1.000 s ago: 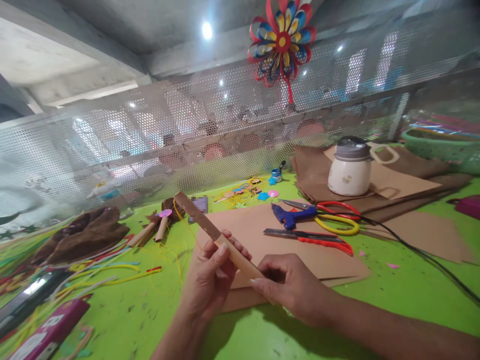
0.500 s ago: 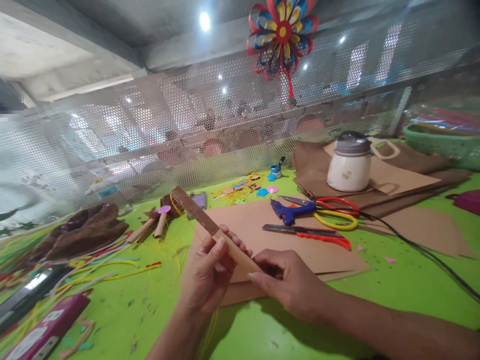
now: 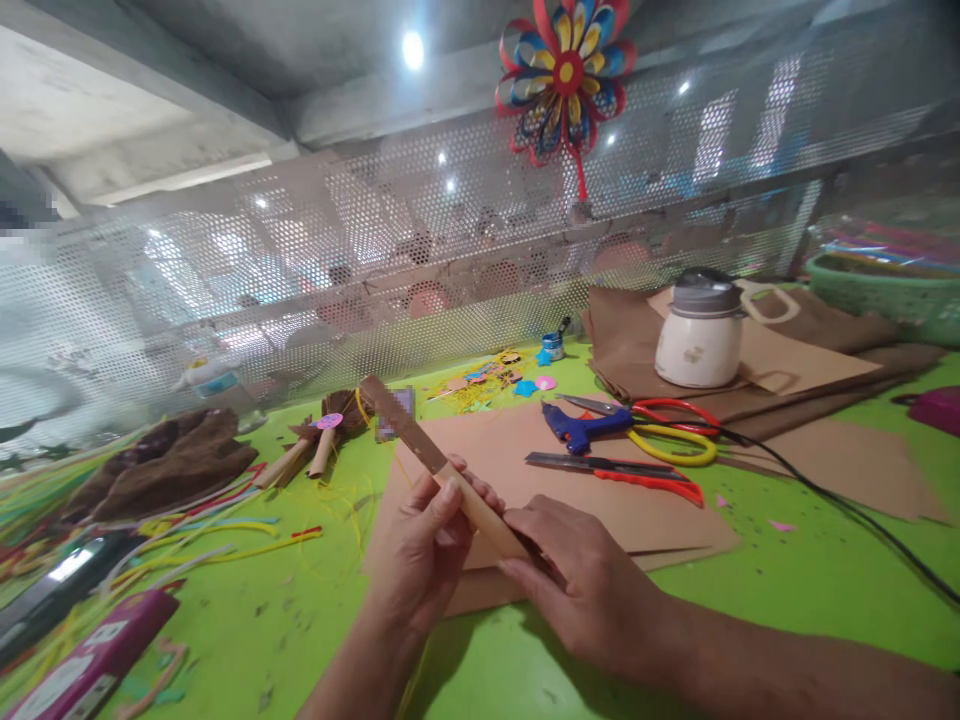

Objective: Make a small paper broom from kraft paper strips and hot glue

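Head view: two-tone paper roll point(image 3: 429, 449) slants over kraft sheets point(image 3: 495, 432); L hand point(image 3: 431, 535) wraps its middle, R hand point(image 3: 589, 570) pinches near end. Step's prob. shaping the roll; next calls for light, even pressure. Qty: 1 held roll, 1 glue gun point(image 3: 591, 428), 1 box cutter point(image 3: 604, 468), 1 lidded mug point(image 3: 694, 350).

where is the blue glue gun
In the head view, the blue glue gun lies on the tan paper right of centre, beside the scissors and just beyond the red utility knife, past the right hand.

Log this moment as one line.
left hand: gripping brown stick; right hand: at its near end; blue glue gun: on tan sheet
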`<state>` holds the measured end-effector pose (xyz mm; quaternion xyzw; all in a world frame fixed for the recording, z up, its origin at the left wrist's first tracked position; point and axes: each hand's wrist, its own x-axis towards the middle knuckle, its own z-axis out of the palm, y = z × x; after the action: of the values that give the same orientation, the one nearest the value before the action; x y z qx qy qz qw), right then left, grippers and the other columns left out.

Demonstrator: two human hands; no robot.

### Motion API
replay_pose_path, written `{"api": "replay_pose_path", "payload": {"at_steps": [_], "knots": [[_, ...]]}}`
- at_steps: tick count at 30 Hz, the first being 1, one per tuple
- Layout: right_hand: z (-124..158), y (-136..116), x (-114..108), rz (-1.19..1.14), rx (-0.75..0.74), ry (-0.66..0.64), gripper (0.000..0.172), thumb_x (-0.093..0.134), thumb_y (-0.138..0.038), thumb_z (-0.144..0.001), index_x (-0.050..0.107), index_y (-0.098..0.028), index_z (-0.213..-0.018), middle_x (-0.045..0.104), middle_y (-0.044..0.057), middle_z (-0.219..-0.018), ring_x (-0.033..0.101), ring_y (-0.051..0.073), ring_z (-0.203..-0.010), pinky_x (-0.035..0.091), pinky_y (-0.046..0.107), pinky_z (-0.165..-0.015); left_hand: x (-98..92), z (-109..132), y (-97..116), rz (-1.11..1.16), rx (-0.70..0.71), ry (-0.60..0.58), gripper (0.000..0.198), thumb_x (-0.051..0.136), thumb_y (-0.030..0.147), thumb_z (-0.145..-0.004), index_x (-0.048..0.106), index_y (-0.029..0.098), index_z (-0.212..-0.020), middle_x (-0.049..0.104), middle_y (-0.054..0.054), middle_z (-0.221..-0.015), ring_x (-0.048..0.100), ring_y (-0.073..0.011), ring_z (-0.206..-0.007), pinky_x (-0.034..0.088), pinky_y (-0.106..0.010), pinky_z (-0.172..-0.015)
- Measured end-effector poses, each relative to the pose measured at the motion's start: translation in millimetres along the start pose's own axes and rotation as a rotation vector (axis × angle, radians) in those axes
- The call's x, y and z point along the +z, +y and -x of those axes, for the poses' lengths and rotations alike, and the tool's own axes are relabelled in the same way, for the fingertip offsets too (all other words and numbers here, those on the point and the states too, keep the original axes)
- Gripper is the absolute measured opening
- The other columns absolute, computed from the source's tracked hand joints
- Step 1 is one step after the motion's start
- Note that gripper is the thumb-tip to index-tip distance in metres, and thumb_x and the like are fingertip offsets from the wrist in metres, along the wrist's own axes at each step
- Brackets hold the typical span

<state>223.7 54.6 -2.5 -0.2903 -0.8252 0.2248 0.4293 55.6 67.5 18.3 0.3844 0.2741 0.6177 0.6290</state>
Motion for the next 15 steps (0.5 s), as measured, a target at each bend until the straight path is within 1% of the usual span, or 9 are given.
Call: {"api": "replay_pose_path", "payload": {"at_steps": [2, 6, 11, 15], "knots": [[0.3, -0.3, 1.1, -0.012, 0.012, 0.001, 0.017, 0.050, -0.014, -0.086, 0.056, -0.016, -0.102, 0.060, 0.007, -0.088, 0.053, 0.020, -0.081, 0.044, 0.034, -0.072, 3.2, 0.4, -0.5, -0.012, -0.005, 0.008, 0.021, 0.072, 0.023, -0.074, 0.062, 0.016, -0.091, 0.064, -0.002, -0.074, 0.062, -0.0142, -0.071, 0.051, -0.028, -0.071], [1.4, 1.2, 4.2, -0.045, 0.040, 0.014, 0.021, 0.050, -0.011, -0.084, 0.053, -0.018, -0.104, 0.059, 0.008, -0.093, 0.054, 0.020, -0.084, 0.046, 0.034, -0.074, 8.1, 1.8, -1.0, -0.035, -0.018, 0.067, 0.023, 0.074, 0.024, -0.072, 0.062, 0.014, -0.089, 0.065, -0.002, -0.070, 0.063, -0.0149, -0.070, 0.049, -0.027, -0.069], [1.5, 6.8, 9.2, -0.061, 0.039, 0.034, 0.025, 0.046, -0.010, -0.086, 0.051, -0.019, -0.109, 0.059, 0.008, -0.098, 0.056, 0.020, -0.090, 0.047, 0.034, -0.080, 7.4, 1.6, -4.8, -0.029, -0.047, 0.100, 0.024, 0.074, 0.023, -0.071, 0.062, 0.014, -0.089, 0.067, -0.004, -0.070, 0.063, -0.0165, -0.071, 0.048, -0.028, -0.070], [2.4, 9.6, 11.5, -0.045, 0.029, 0.027, 0.026, 0.046, -0.012, -0.087, 0.050, -0.019, -0.112, 0.059, 0.008, -0.100, 0.056, 0.020, -0.091, 0.046, 0.034, -0.080, 7.7, 1.6, -8.6, -0.023, -0.048, 0.150, 0.025, 0.075, 0.023, -0.070, 0.063, 0.012, -0.089, 0.066, -0.004, -0.070, 0.063, -0.0148, -0.070, 0.048, -0.026, -0.069]]}}
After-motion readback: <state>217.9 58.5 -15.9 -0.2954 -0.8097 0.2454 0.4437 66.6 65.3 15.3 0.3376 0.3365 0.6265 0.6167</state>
